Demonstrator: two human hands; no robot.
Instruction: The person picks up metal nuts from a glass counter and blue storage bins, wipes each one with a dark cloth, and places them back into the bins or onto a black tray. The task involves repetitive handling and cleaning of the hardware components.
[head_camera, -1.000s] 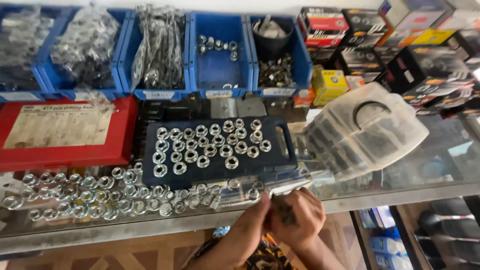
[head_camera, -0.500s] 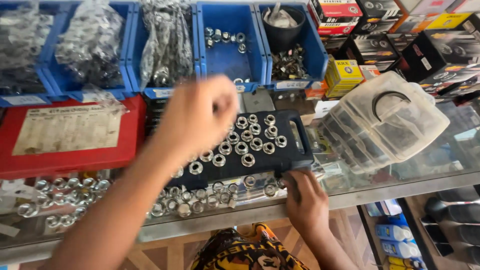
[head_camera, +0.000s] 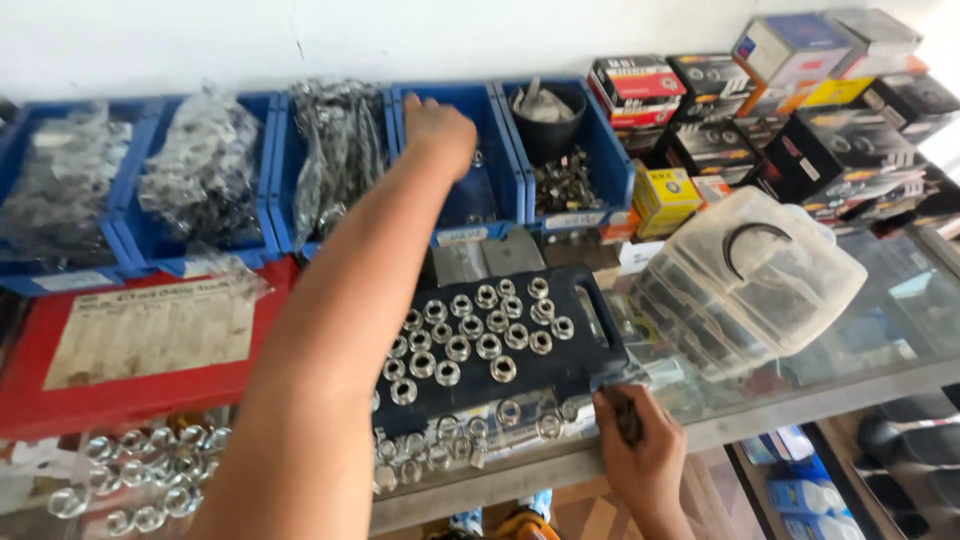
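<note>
Overhead, left hand (head_camera: 440, 130) outstretched into blue bin (head_camera: 500, 190), right hand (head_camera: 640, 450) at counter edge

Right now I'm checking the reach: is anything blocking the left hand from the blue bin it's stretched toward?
Nothing visible does. The left hand is already over the blue bin, past its front rim. The dark tray of metal rings lies lower, beneath the forearm.

small printed cartons (head_camera: 780, 110) stacked far right; yellow box (head_camera: 665, 198) beneath them
</note>
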